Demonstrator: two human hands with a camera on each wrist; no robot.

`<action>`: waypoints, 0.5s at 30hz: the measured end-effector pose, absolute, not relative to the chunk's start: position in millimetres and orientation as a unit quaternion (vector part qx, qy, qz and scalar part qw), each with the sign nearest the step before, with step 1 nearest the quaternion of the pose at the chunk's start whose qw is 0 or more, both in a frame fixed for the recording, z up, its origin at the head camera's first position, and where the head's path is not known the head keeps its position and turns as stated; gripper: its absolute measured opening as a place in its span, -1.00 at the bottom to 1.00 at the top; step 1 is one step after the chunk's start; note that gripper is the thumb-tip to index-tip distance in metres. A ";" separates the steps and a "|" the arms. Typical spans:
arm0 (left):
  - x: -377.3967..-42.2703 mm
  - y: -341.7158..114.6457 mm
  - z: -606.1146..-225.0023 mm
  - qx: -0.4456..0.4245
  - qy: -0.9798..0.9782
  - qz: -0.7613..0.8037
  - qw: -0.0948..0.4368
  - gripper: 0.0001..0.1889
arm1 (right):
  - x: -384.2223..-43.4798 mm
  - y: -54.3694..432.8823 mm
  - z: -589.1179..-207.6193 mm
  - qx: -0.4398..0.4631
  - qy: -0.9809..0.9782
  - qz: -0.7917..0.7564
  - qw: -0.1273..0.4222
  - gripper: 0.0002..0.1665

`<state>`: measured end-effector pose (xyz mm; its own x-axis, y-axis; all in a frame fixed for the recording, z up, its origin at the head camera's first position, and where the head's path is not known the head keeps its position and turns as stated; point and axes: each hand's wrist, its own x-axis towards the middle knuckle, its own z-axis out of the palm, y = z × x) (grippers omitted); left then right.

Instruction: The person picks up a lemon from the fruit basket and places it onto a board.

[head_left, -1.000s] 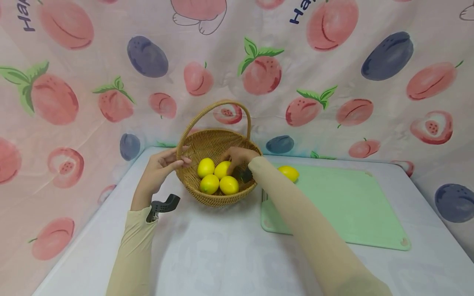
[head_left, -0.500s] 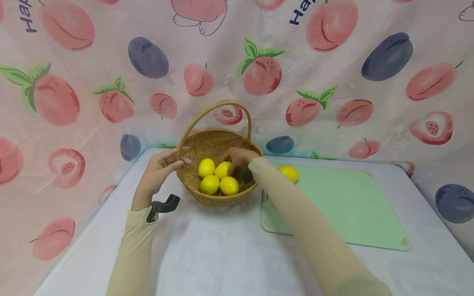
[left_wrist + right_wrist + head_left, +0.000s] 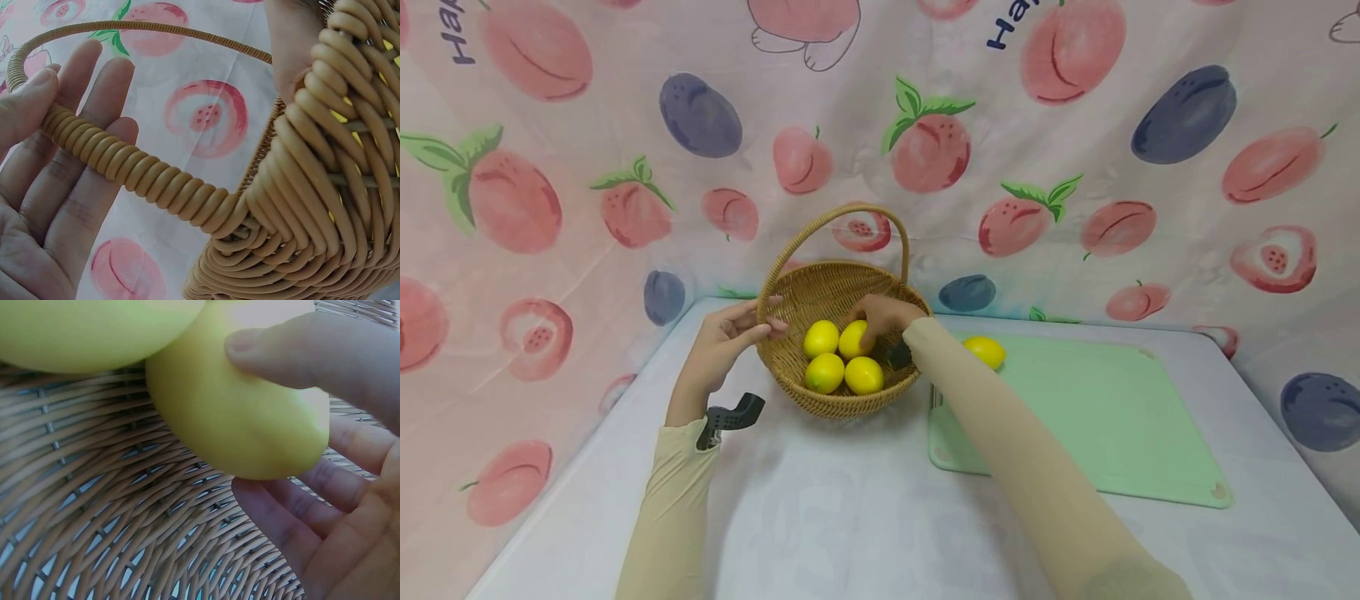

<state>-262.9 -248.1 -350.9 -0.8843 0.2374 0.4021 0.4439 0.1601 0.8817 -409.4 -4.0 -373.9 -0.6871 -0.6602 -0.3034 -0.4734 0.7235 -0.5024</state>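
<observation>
A wicker basket (image 3: 820,406) with an arched handle (image 3: 144,175) stands on the table, leaning toward me. My left hand (image 3: 718,343) holds the handle at its left side, thumb on one side and straight fingers behind it. Inside the basket, my right hand (image 3: 887,314) grips a lemon (image 3: 240,412), its thumb on top and the fingers around the far side. Three other lemons lie beside it in the basket: a back left lemon (image 3: 821,339), a front left lemon (image 3: 824,373) and a front right lemon (image 3: 864,376).
Right of the basket lies a light green cutting board (image 3: 1097,417), partly under my right forearm. Another lemon (image 3: 985,352) rests at its back left corner. A fruit-print cloth (image 3: 1045,250) hangs behind the white table (image 3: 850,517).
The right hand and its lemon have risen very slightly. The back left lemon has shifted a little to the right. My left hand and the basket stay put.
</observation>
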 end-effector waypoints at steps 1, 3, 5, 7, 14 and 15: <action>-263.0 -248.1 -350.9 -0.224 -0.757 -0.608 0.085 -0.63 | -409.5 -3.9 -373.2 -0.316 0.897 -0.196 0.237 -0.32; -263.3 -248.6 -351.2 -0.222 -0.756 -0.609 0.087 -0.63 | -409.4 -3.7 -371.7 -0.318 0.898 -0.194 0.235 -0.36; -263.9 -249.6 -351.9 -0.221 -0.757 -0.609 0.090 -0.63 | -410.4 -3.4 -371.0 -0.321 0.899 -0.190 0.230 -0.39; -264.3 -250.7 -352.6 -0.220 -0.758 -0.607 0.093 -0.63 | -411.6 -3.3 -370.2 -0.321 0.901 -0.189 0.224 -0.42; -265.5 -254.5 -355.0 -0.214 -0.758 -0.606 0.107 -0.59 | -413.5 0.5 -365.0 -0.311 0.905 -0.201 0.207 -0.46; -265.4 -254.9 -355.2 -0.213 -0.758 -0.607 0.107 -0.58 | -413.7 1.2 -364.0 -0.312 0.906 -0.202 0.204 -0.46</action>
<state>-265.4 -254.9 -355.2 -0.8865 0.1925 0.4208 0.4528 0.1733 0.8746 -413.7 1.2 -364.0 -0.7215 -0.6481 -0.2438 -0.4835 0.7236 -0.4926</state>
